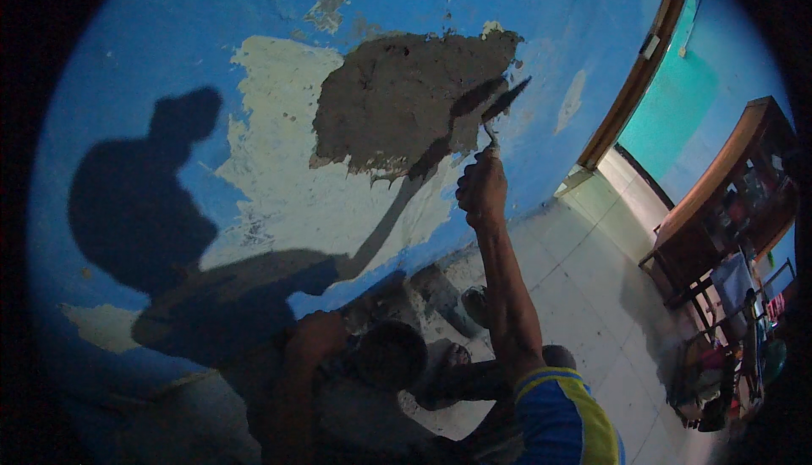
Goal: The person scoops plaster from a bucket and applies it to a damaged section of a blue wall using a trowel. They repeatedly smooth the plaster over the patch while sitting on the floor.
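My right hand (483,187) is closed round the handle of a trowel (507,99). Its dark blade is tilted up beside the right edge of a grey wet mortar patch (397,97) on the blue wall (584,8). Bare whitish plaster (283,152) with ragged paint edges shows left of and below the mortar. Low on the left, in shadow, my left hand (318,338) is closed at the side of a dark round bowl (391,355). What lies in the bowl is too dark to make out.
A dark shadow of a head and arm falls across the wall. Pale floor tiles (584,296) run along its foot. To the right are a wooden doorway frame (634,67), a wooden cabinet (719,177) and a cluttered rack (719,355).
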Available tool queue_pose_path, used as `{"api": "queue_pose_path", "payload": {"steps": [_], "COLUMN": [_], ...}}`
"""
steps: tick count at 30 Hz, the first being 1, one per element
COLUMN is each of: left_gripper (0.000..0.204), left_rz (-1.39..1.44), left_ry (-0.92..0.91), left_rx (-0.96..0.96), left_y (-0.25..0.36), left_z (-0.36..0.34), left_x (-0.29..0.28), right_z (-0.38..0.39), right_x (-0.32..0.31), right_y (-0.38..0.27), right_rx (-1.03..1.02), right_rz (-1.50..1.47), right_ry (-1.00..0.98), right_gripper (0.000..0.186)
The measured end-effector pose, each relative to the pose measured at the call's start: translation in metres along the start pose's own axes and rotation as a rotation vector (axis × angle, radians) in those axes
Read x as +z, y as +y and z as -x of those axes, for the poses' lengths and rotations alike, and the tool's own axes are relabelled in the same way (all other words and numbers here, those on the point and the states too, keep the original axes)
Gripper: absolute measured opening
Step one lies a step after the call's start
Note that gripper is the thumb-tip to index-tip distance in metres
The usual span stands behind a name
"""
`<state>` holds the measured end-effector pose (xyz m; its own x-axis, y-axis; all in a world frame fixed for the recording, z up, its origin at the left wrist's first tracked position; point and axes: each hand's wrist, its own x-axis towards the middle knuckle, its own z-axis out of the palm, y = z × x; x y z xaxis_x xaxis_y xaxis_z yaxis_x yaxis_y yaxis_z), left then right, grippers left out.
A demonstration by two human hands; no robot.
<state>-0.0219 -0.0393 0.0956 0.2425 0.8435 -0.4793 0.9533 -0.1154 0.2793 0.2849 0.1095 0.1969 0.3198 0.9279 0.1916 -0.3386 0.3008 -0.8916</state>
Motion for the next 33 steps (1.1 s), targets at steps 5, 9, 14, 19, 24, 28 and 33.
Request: {"api": "queue_pose_path", "payload": {"steps": [5, 9, 14, 19, 24, 28, 33], "left_gripper": [0.034, 0.035, 0.038, 0.04, 0.032, 0.031, 0.041], "left_rz": [0.026, -0.003, 0.015, -0.012, 0.014, 0.009, -0.062], "left_ry": [0.031, -0.018, -0.013, -0.04, 0.051, 0.097, 0.056], "left_rx": [-0.007, 0.031, 0.012, 0.007, 0.005, 0.0, 0.091], "left_y": [-0.006, -0.009, -0.003, 0.001, -0.002, 0.001, -0.006], "left_z": [-0.001, -0.013, -0.016, -0.016, -0.021, -0.019, -0.009], "left_x": [0.003, 0.008, 0.007, 0.004, 0.014, 0.015, 0.011], "right_z": [-0.008, -0.011, -0.006, -0.013, -0.022, -0.012, 0.046], "right_x": [-0.002, 0.006, -0.003, -0.021, -0.015, 0.002, -0.005], "right_y": [0.008, 0.0, -0.012, -0.009, -0.014, -0.037, -0.029], "right_rx": [0.161, 0.122, 0.096, 0.162, 0.177, 0.138, 0.156], "right_rz": [-0.046, 0.001, 0.025, -0.046, -0.094, -0.058, -0.022], "right_ry": [0.081, 0.013, 0.007, 0.056, -0.028, -0.179, -0.238], "right_gripper": [0.035, 0.031, 0.034, 0.04, 0.051, 0.049, 0.05]}}
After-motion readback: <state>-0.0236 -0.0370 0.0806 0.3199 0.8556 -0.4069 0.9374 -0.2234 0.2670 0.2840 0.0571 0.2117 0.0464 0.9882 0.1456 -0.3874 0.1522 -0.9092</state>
